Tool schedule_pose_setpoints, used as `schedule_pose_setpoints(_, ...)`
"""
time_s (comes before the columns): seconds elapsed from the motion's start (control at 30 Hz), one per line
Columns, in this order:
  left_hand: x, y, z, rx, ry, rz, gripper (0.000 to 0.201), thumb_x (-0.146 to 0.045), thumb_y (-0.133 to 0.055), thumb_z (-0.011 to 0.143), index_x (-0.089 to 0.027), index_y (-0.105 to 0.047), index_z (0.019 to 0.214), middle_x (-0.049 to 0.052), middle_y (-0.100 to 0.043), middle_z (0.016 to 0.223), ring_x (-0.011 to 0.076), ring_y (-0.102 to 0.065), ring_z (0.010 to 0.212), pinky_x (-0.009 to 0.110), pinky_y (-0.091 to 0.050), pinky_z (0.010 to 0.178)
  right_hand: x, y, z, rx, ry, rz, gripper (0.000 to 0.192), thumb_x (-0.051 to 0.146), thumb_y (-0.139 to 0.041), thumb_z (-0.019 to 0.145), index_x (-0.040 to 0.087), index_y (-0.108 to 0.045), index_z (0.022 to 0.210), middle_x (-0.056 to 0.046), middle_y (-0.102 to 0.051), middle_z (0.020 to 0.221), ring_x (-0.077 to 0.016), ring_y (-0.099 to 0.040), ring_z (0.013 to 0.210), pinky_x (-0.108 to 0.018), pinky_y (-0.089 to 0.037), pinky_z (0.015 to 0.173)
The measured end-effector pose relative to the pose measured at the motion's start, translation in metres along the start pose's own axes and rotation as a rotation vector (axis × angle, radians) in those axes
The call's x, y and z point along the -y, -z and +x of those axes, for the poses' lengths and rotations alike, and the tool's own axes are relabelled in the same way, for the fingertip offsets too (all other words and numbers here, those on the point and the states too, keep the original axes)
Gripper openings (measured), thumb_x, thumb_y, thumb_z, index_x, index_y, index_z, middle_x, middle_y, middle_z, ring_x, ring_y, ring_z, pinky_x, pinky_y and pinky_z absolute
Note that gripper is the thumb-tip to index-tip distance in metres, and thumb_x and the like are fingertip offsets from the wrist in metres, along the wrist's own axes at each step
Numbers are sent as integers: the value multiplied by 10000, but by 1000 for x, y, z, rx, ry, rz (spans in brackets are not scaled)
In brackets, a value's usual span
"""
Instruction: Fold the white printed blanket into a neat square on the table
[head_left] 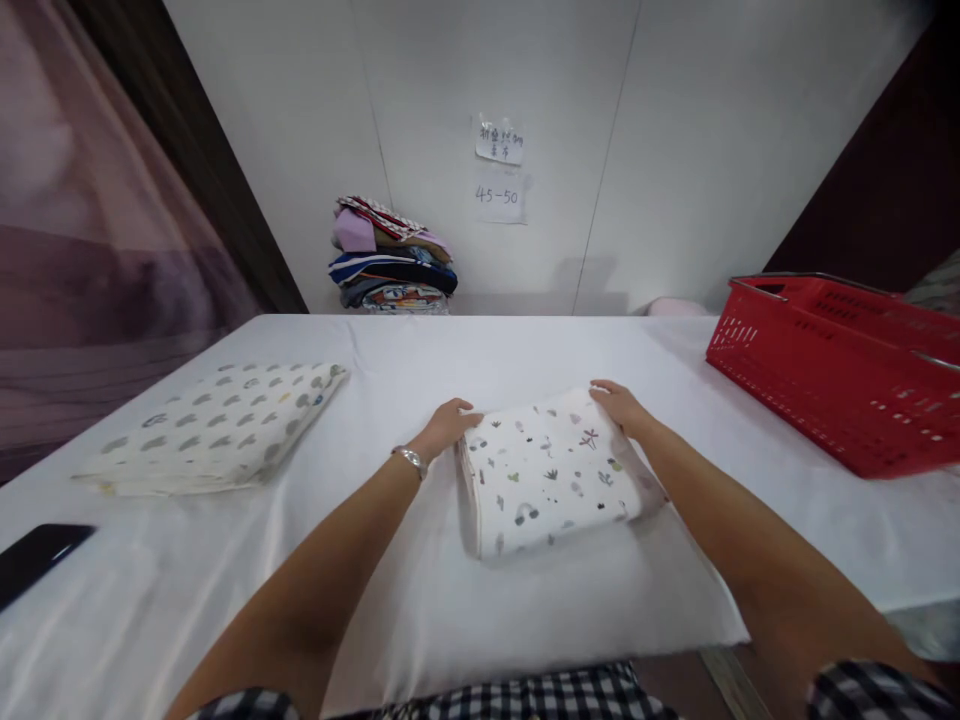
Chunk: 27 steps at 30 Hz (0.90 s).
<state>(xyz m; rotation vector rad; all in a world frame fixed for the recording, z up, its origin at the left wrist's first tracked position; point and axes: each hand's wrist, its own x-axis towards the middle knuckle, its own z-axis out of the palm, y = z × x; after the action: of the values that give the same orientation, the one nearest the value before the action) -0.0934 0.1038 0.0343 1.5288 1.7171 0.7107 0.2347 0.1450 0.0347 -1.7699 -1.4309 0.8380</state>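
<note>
A folded white cloth [551, 475] printed with small rainbows, plants and leaves lies in front of me on the white-covered table. My left hand [444, 428] grips its far left corner, thumb on top and the other fingers mostly hidden by the edge. At the far right corner, my right hand [619, 408] has its fingers curled over the cloth's edge. A bracelet [411, 460] is on my left wrist. Farther left lies a second folded cloth [217, 425], cream with grey cloud-like shapes, apart from both hands.
A red plastic basket [832, 380] stands at the right. A black phone [41, 555] lies at the left edge. Behind the table's far edge [510, 318] is a stack of folded fabrics [394, 260]. Paper notes [500, 195] hang on the wall.
</note>
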Motion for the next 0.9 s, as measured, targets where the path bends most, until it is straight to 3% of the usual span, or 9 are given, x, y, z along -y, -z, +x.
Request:
schedule_pose_setpoints(0.1,12,-14,14,-61,-17,91,352,-369,-603,744,-161,-593,1027,105,-641,1082,239,-601,989,338,-472,842,-14,-17,14,10,1,-45,421,435,-554,729,153,-664,1022,-104,-672,1058,-244,-627,921,-369,-487,811)
schedule_pose_setpoints(0.27,20,-14,11,-87,-97,67,377,-466,-551,785,-190,-607,1036,79,-642,1107,236,-597,997,354,-459,876,-25,-15,21,45,102,-182,388,453,-511,762,181,-676,985,-64,-700,913,-217,-635,818,-340,-490,771)
schedule_pose_setpoints(0.37,26,-10,1,-54,-124,-22,460,-522,-552,782,-216,-578,1125,73,-617,1144,227,-592,990,360,-465,873,-31,-15,26,24,196,-376,362,426,-478,795,196,-674,995,-79,-699,945,-248,-630,877,-388,-478,824)
schedule_pose_setpoints(0.47,32,-10,-11,17,-139,-126,570,-499,-624,739,-240,-494,1230,71,-605,1122,201,-609,921,340,-492,809,-36,-19,29,12,268,-435,385,414,-475,808,204,-651,1078,-97,-676,1069,-271,-617,975,-424,-461,891)
schedule_pose_setpoints(0.7,33,-16,-30,-137,-135,-21,631,-452,-673,690,-235,-408,1221,71,-541,1170,193,-597,884,335,-495,737,-57,-16,23,28,285,-217,499,502,-543,792,256,-580,1225,-78,-639,1162,-269,-608,1033,-430,-471,922)
schedule_pose_setpoints(0.9,22,-16,-35,-223,-168,181,364,-480,-620,729,-209,-503,943,66,-488,1225,214,-556,983,343,-463,764,-73,-2,20,171,182,91,686,532,-597,772,293,-395,1383,-77,-537,1316,-257,-535,1166,-414,-419,1002)
